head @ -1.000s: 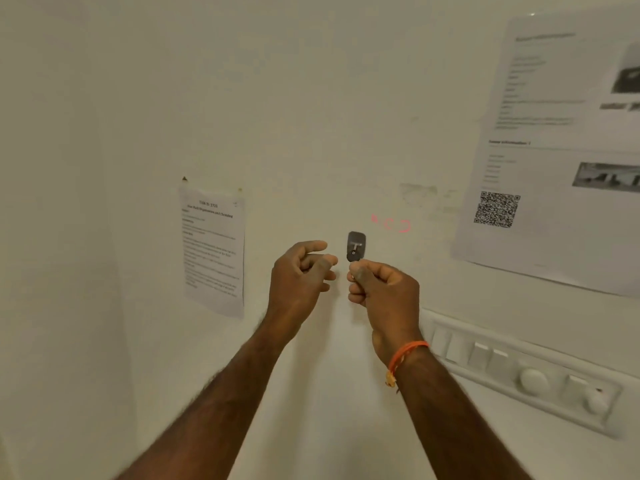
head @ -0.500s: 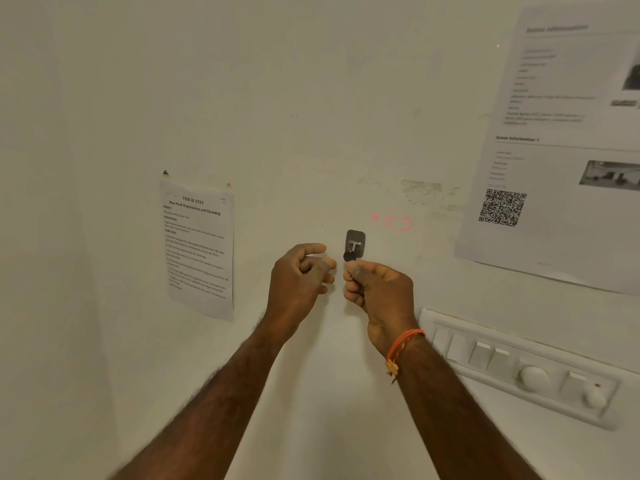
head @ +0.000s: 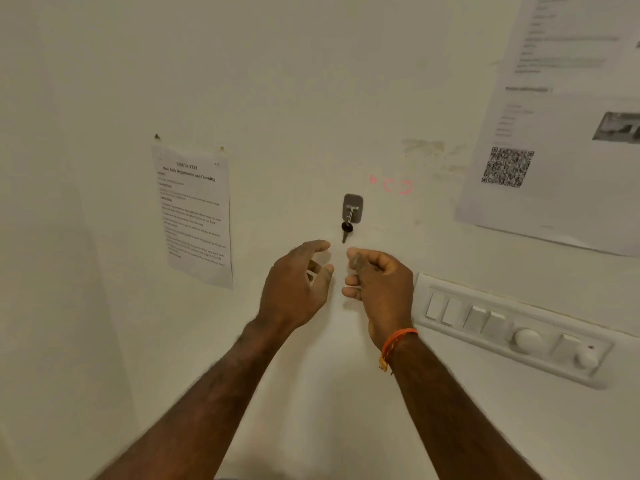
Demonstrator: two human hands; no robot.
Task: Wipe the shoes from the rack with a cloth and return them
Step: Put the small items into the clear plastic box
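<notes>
No shoes, rack or cloth are in view. A small key (head: 346, 231) hangs from a metal hook (head: 353, 208) on the cream wall (head: 277, 81). Just below it, the left hand (head: 294, 285) is loosely spread and the right hand (head: 379, 284) loosely curled, both empty. A task sheet (head: 194, 216) is pinned at left, a QR poster (head: 554, 133) toward the upper right corner, a switch panel (head: 512, 329) at right.

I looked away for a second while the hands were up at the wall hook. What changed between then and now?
The right hand has let go at the hook and dropped back below it; a key now hangs free there. The left hand has loosened its fingers and holds nothing. The task sheet and switch panel are unchanged.
</notes>
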